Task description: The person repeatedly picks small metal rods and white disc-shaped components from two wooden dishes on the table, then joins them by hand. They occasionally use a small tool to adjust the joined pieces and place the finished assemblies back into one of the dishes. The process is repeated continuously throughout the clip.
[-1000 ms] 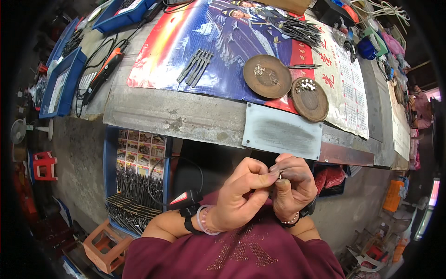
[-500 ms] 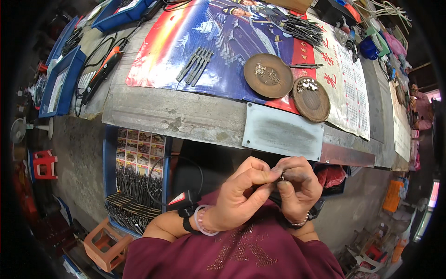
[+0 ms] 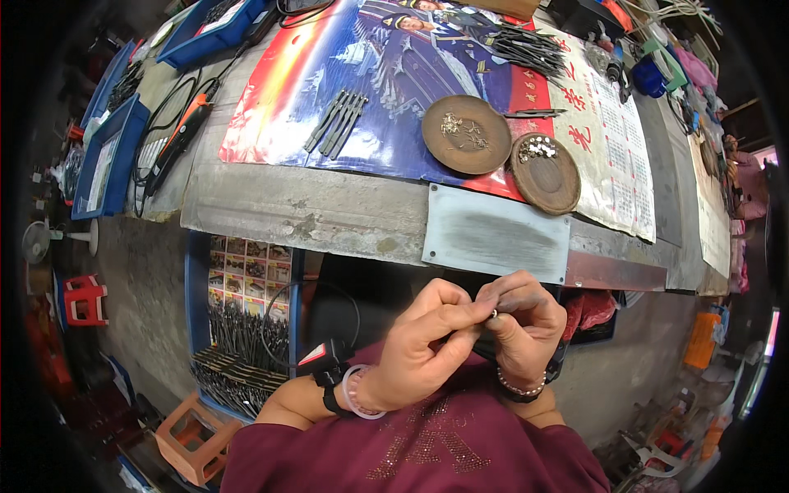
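My left hand (image 3: 431, 341) and my right hand (image 3: 526, 329) meet fingertip to fingertip in front of my chest, just below the table edge. Both are closed in a pinch around a small shiny piece (image 3: 495, 314); most of it is hidden by the fingers, so its kind does not show. Beyond the hands, a pale metal plate (image 3: 497, 234) with a dark smudge lies on the table's front edge. Behind the plate stand two round wooden dishes: the left dish (image 3: 448, 156) holds small brass-coloured bits, the right dish (image 3: 549, 187) small silvery round bits.
Several dark slim metal rods (image 3: 337, 123) lie on a colourful poster (image 3: 279, 123), with a bigger dark bundle (image 3: 530, 51) farther back. An orange-and-black electric tool (image 3: 177, 140) and blue bins (image 3: 111, 156) are at the left. Below the table, a blue crate (image 3: 200, 287) holds many dark rods.
The hands stay together in the pinch, with slight finger movement; more of the shiny piece shows between them. The whole view has shifted a little.
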Available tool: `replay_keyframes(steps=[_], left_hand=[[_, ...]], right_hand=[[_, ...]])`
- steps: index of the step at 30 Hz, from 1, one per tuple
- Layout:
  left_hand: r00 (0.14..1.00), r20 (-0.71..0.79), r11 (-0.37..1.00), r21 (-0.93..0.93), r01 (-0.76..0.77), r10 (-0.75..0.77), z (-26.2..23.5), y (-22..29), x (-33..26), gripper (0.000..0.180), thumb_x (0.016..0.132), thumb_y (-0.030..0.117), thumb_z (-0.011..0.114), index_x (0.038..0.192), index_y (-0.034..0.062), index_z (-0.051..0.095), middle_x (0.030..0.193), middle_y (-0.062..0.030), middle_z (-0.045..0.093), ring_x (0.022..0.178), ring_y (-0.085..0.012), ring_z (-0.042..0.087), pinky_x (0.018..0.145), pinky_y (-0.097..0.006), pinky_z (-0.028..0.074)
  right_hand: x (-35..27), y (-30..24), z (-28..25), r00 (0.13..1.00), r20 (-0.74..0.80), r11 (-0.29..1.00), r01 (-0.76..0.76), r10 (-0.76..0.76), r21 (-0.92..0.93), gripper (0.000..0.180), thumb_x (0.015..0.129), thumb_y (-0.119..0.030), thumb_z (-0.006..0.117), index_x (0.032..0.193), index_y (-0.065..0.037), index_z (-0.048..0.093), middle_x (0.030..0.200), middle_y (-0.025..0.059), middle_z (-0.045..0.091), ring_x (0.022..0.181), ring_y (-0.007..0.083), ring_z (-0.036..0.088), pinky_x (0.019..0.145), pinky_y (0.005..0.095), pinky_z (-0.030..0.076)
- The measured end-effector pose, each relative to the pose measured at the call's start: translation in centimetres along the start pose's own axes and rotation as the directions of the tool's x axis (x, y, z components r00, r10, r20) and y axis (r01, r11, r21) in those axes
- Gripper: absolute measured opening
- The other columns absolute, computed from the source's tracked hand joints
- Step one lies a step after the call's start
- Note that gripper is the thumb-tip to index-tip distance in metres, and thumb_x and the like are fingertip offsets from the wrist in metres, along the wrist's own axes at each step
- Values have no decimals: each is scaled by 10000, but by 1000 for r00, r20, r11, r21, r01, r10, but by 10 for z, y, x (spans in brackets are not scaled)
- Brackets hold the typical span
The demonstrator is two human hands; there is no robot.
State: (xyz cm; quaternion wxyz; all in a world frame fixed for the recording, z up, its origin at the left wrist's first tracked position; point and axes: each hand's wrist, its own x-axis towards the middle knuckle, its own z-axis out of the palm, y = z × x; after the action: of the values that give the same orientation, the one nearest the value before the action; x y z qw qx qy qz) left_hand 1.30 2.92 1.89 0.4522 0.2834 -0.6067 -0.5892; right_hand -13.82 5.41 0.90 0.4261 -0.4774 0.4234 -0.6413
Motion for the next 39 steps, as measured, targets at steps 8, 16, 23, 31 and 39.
replay_keyframes(steps=[8, 16, 23, 31, 39], left_hand=[[1000, 7, 994, -106, -12, 13, 2, 2, -3, 373, 828, -118, 574, 1174, 8, 634, 998, -79, 538, 847, -125, 522, 698, -214, 431], [996, 47, 992, -101, 76, -72, 8, 0, -4, 380, 837, -104, 557, 1197, -4, 621, 997, -66, 530, 875, -123, 514, 741, -211, 422], [995, 58, 992, -97, 82, -76, 8, 0, -1, 404, 809, -136, 592, 1184, 6, 639, 1002, -60, 552, 887, -126, 518, 754, -206, 414], [999, 18, 996, -68, 49, -48, 4, 2, 7, 420, 795, -142, 555, 1185, -8, 636, 1004, -67, 537, 905, -127, 506, 776, -207, 402], [977, 42, 939, -273, 210, -207, 10, -5, 12, 379, 833, -122, 555, 1186, -9, 634, 1049, -53, 520, 886, -94, 500, 751, -194, 412]], right_hand=[[-3, 6, 7, 981, -15, 979, 190, -192, -78, 122, 840, -62, 681, 862, 10, 585, 916, 148, 630, 795, 216, 603, 690, 301, 496], [-3, 12, 10, 957, -9, 921, 277, -291, -272, 264, 933, -160, 572, 758, 29, 514, 864, 167, 587, 760, 258, 592, 652, 331, 494], [-4, 20, 11, 956, 8, 894, 278, -294, -351, 402, 984, -280, 468, 733, 35, 482, 781, 170, 541, 661, 263, 559, 551, 329, 454], [6, 17, 10, 960, 135, 848, 279, -244, -450, 358, 965, -254, 478, 728, 13, 502, 715, 146, 505, 540, 239, 476, 458, 320, 385], [30, 22, -1, 981, -7, 977, 194, -195, -87, 229, 908, -186, 571, 783, -8, 497, 802, 105, 513, 634, 167, 475, 559, 286, 406]])
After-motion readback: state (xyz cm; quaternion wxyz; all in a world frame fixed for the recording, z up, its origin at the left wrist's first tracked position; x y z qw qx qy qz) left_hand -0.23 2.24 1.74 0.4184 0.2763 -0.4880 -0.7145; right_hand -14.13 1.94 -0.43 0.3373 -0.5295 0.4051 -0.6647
